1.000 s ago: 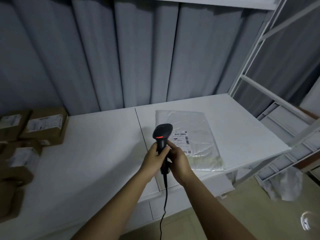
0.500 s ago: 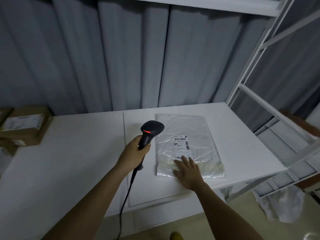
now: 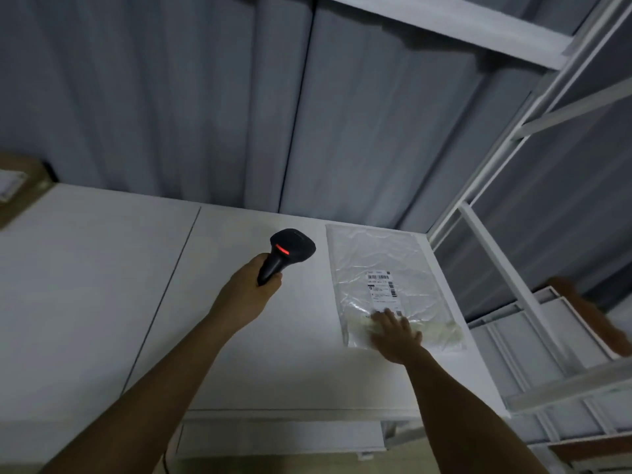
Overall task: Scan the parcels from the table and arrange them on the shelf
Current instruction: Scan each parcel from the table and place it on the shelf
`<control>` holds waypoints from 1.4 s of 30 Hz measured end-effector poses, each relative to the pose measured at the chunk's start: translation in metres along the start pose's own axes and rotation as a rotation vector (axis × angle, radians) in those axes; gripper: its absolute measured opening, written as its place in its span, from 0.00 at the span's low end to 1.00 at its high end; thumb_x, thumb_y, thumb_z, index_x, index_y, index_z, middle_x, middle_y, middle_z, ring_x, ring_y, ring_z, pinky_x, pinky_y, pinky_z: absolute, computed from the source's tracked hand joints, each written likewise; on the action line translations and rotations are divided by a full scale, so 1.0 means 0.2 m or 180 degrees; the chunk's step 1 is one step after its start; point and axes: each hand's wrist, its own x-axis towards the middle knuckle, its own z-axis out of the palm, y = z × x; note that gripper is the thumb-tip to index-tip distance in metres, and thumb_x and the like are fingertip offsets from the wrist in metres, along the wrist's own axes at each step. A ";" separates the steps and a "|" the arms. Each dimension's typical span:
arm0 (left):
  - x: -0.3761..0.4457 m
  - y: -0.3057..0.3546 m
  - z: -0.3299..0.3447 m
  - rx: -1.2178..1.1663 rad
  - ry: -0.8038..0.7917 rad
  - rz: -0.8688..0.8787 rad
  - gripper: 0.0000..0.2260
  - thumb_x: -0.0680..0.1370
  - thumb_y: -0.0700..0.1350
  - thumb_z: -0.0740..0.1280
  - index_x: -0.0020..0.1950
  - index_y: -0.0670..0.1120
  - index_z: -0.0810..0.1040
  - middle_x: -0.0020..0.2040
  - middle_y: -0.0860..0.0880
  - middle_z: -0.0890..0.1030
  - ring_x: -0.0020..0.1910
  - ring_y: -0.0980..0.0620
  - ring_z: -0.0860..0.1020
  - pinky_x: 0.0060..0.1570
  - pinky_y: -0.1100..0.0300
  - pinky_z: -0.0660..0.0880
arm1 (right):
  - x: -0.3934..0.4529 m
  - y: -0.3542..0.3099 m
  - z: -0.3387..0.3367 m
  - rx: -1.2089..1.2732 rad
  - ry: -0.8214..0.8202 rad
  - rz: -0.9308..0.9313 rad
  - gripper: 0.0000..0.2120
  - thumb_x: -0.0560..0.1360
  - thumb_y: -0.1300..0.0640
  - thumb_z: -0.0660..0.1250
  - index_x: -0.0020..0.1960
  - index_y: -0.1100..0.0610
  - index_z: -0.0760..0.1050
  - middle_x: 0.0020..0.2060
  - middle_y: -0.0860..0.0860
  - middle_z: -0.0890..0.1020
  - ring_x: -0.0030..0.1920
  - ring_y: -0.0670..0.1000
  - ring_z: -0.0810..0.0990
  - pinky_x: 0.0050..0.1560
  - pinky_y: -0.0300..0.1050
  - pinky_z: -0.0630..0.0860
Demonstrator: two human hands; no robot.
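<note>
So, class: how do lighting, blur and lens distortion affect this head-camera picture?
Head view: dim, bluish light; the shelf rails bow from the wide-angle lens; the right hand on the parcel is motion-blurred; the plastic shows soft glare; the scanner in the left hand glows red; the label's small print is unreadable.

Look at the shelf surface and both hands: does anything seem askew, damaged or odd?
Nothing stands out. The parcel lies flat, label up, roughly square to the surface's right edge. The right hand rests on its near end; the left hand holds the scanner beside it.
</note>
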 end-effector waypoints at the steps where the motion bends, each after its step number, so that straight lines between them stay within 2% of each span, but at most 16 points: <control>1: -0.01 0.00 0.00 -0.0005 0.0032 -0.0029 0.10 0.81 0.48 0.60 0.61 0.48 0.72 0.47 0.45 0.79 0.42 0.47 0.77 0.42 0.53 0.73 | 0.02 -0.01 -0.01 -0.0006 0.0055 -0.0010 0.27 0.74 0.40 0.50 0.58 0.55 0.78 0.56 0.58 0.80 0.53 0.69 0.80 0.45 0.73 0.75; 3: -0.02 0.00 -0.01 -0.0088 0.0098 -0.0117 0.09 0.81 0.48 0.60 0.60 0.50 0.72 0.42 0.48 0.77 0.35 0.51 0.73 0.35 0.57 0.70 | -0.07 -0.13 -0.15 -0.0191 0.0274 0.0021 0.20 0.77 0.46 0.54 0.61 0.53 0.75 0.63 0.56 0.74 0.60 0.67 0.77 0.51 0.71 0.74; 5: -0.03 -0.01 -0.04 -0.0249 0.0213 -0.0237 0.09 0.81 0.47 0.61 0.61 0.51 0.72 0.39 0.50 0.75 0.32 0.54 0.71 0.31 0.59 0.69 | -0.13 -0.27 -0.23 0.0026 0.0383 -0.0112 0.21 0.77 0.52 0.57 0.70 0.51 0.66 0.73 0.56 0.63 0.72 0.65 0.65 0.65 0.68 0.66; 7: -0.07 -0.02 -0.09 -0.0444 0.0310 -0.0350 0.10 0.81 0.47 0.61 0.62 0.53 0.71 0.41 0.50 0.76 0.35 0.53 0.73 0.34 0.60 0.72 | -0.17 -0.43 -0.25 0.0495 0.0394 -0.0461 0.24 0.78 0.54 0.58 0.74 0.52 0.63 0.76 0.56 0.58 0.77 0.62 0.53 0.73 0.63 0.54; 8: -0.09 -0.04 -0.12 -0.0493 0.0323 -0.0371 0.11 0.80 0.47 0.62 0.62 0.53 0.71 0.44 0.50 0.78 0.39 0.52 0.75 0.36 0.62 0.73 | -0.19 -0.52 -0.24 0.0797 0.0499 -0.0714 0.24 0.77 0.55 0.57 0.73 0.53 0.65 0.76 0.58 0.60 0.77 0.62 0.53 0.74 0.62 0.52; 11: -0.17 -0.12 -0.26 -0.0671 0.0344 -0.0453 0.11 0.80 0.46 0.64 0.62 0.51 0.73 0.51 0.49 0.80 0.50 0.51 0.79 0.48 0.61 0.75 | -0.30 -0.89 -0.27 0.1297 0.0686 -0.1655 0.23 0.76 0.53 0.54 0.70 0.56 0.71 0.72 0.60 0.68 0.72 0.63 0.62 0.74 0.54 0.55; 14: -0.29 -0.24 -0.45 -0.0978 0.0593 -0.0596 0.10 0.79 0.45 0.65 0.60 0.51 0.75 0.53 0.49 0.81 0.54 0.49 0.79 0.56 0.56 0.76 | -0.44 -1.30 -0.31 0.2073 0.0414 -0.2385 0.19 0.81 0.54 0.56 0.70 0.54 0.71 0.67 0.54 0.74 0.66 0.55 0.71 0.69 0.39 0.58; 17: -0.46 -0.37 -0.68 -0.1135 0.1020 -0.0731 0.11 0.79 0.45 0.66 0.61 0.51 0.74 0.56 0.50 0.80 0.55 0.52 0.78 0.57 0.58 0.74 | -0.64 -1.69 -0.38 0.2955 -0.0325 -0.2401 0.17 0.83 0.58 0.58 0.70 0.46 0.67 0.63 0.46 0.73 0.57 0.40 0.74 0.58 0.27 0.67; 20: -0.66 -0.51 -0.95 -0.1167 0.1452 -0.0834 0.10 0.78 0.44 0.67 0.59 0.51 0.75 0.56 0.51 0.79 0.54 0.54 0.78 0.54 0.60 0.75 | -0.80 -2.07 -0.37 0.3183 -0.1016 -0.2428 0.20 0.82 0.56 0.59 0.73 0.45 0.65 0.63 0.46 0.73 0.53 0.37 0.73 0.49 0.21 0.67; 24: -1.01 -0.71 -1.35 -0.1240 0.2076 -0.0977 0.08 0.77 0.42 0.68 0.55 0.49 0.76 0.52 0.54 0.80 0.45 0.58 0.81 0.45 0.63 0.77 | -1.08 -2.61 -0.33 0.3127 -0.1541 -0.2945 0.22 0.81 0.57 0.61 0.74 0.47 0.65 0.60 0.47 0.77 0.55 0.39 0.76 0.47 0.24 0.71; 28: -1.39 -0.91 -1.74 -0.1403 0.2510 -0.1208 0.07 0.77 0.40 0.68 0.53 0.48 0.75 0.44 0.47 0.84 0.44 0.48 0.83 0.48 0.54 0.79 | -1.43 -3.13 -0.29 0.3202 -0.1965 -0.3466 0.24 0.79 0.63 0.64 0.73 0.50 0.67 0.55 0.51 0.81 0.52 0.44 0.80 0.47 0.32 0.75; 32: -1.75 -1.11 -2.08 -0.1277 0.3004 -0.1236 0.05 0.77 0.39 0.68 0.49 0.48 0.74 0.43 0.49 0.80 0.42 0.56 0.80 0.44 0.63 0.75 | -1.78 -3.60 -0.16 0.3260 -0.2370 -0.3759 0.20 0.78 0.66 0.64 0.68 0.51 0.71 0.55 0.52 0.83 0.55 0.46 0.82 0.55 0.43 0.78; 36: -2.05 -1.27 -2.33 -0.1512 0.3223 -0.1542 0.06 0.80 0.42 0.65 0.56 0.43 0.75 0.49 0.46 0.81 0.47 0.54 0.79 0.53 0.58 0.76 | -2.07 -3.94 -0.05 0.3368 -0.2789 -0.3648 0.21 0.77 0.70 0.63 0.62 0.47 0.71 0.54 0.54 0.82 0.54 0.48 0.82 0.53 0.40 0.78; 37: -2.12 -1.31 -2.38 -0.1550 0.3227 -0.1601 0.07 0.80 0.43 0.64 0.57 0.43 0.76 0.50 0.46 0.82 0.46 0.54 0.80 0.51 0.62 0.77 | -2.13 -4.01 -0.02 0.3253 -0.2858 -0.3594 0.22 0.76 0.70 0.63 0.60 0.45 0.71 0.52 0.54 0.82 0.52 0.48 0.82 0.52 0.41 0.78; 39: -2.25 -1.39 -2.47 -0.1445 0.3226 -0.1730 0.09 0.81 0.43 0.61 0.59 0.44 0.76 0.50 0.49 0.81 0.46 0.58 0.78 0.43 0.71 0.74 | -2.22 -4.15 0.03 0.2917 -0.2992 -0.3524 0.22 0.75 0.69 0.64 0.56 0.42 0.70 0.50 0.56 0.80 0.51 0.52 0.81 0.54 0.49 0.78; 42: -2.43 -1.54 -2.56 -0.1306 0.3365 -0.1983 0.12 0.82 0.47 0.60 0.63 0.47 0.76 0.58 0.50 0.79 0.56 0.54 0.76 0.54 0.63 0.73 | -2.31 -4.34 0.12 0.2493 -0.3219 -0.3399 0.20 0.75 0.68 0.62 0.55 0.44 0.69 0.47 0.57 0.77 0.52 0.60 0.79 0.58 0.59 0.75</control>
